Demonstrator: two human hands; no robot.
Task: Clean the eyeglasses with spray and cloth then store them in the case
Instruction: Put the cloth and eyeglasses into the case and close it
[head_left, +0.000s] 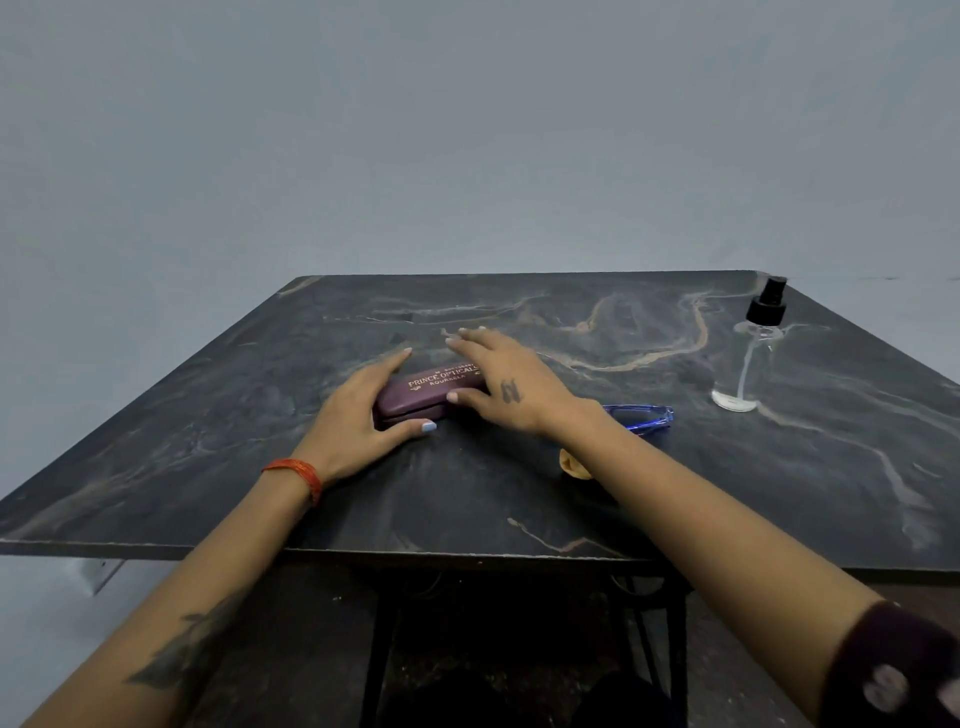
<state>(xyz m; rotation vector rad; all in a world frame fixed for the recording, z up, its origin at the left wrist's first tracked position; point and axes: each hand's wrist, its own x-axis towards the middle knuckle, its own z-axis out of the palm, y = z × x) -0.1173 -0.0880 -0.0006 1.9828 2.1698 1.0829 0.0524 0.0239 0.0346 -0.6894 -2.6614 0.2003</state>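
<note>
From the head camera, the maroon glasses case lies closed near the middle of the dark marbled table, and everything else is placed from it. The left hand cups the case's left end, thumb along the near edge and fingers curved round the far side, a loose hold rather than a firm clamp. The right hand lies spread over the case's right end, fingers wide and flat, thumb at the near edge; it grips nothing else.

Just right of the case, partly hidden behind the right wrist, lie the blue eyeglasses, folded as far as can be told. Nearer the person and right of the case, a scrap of yellow cloth peeps out from under the right forearm. Well to the right of the case stands the clear spray bottle with its black pump top, upright.

The case looks rigid and light, a clamshell best held at one end while the other hand lifts the lid at its seam. The glasses are probably light and fragile; take them by the frame, not the lenses. The bottle seems nearly empty, so easy to tip.

Counted: one case, one pair of glasses, one cloth, one bottle, two hands.
</note>
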